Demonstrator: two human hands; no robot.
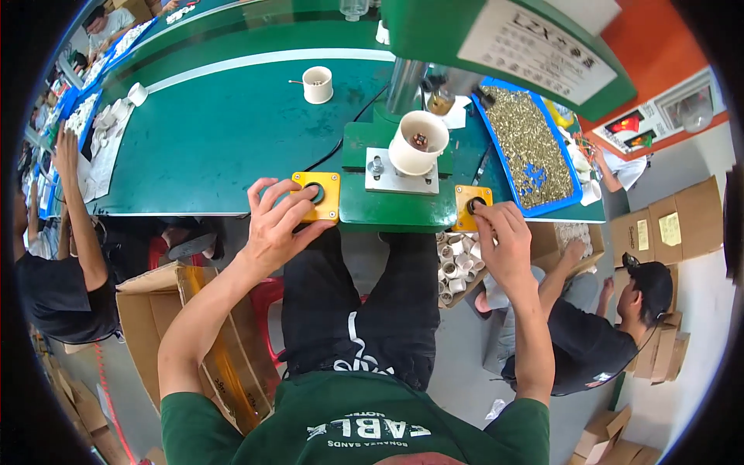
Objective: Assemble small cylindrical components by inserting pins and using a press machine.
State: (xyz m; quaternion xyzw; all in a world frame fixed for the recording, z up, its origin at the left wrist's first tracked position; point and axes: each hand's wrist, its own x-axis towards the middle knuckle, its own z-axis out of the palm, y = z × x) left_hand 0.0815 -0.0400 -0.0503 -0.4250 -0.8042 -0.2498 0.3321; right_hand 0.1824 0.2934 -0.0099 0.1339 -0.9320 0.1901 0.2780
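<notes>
My left hand (273,225), fingers spread, rests on a yellow button box (332,183) with its fingertips at the dark green push button (314,193). At the other yellow button box (463,221), my right hand (505,242) reaches a finger onto the black button (475,204), its remaining fingers loosely bent. Neither hand holds anything. Between them, a white round cup-shaped part (417,161) with small coppery metal pieces inside stands upright on a metal plate (387,180). This plate is bolted to the green base (399,208) of a press (434,35).
Another white cup-shaped part (318,91) stands on the green table (225,116). A blue tray (554,206) of small brassy pieces lies right of the press. Below are an open cardboard box (155,298) and a bin of white parts (457,267). People sit on both sides.
</notes>
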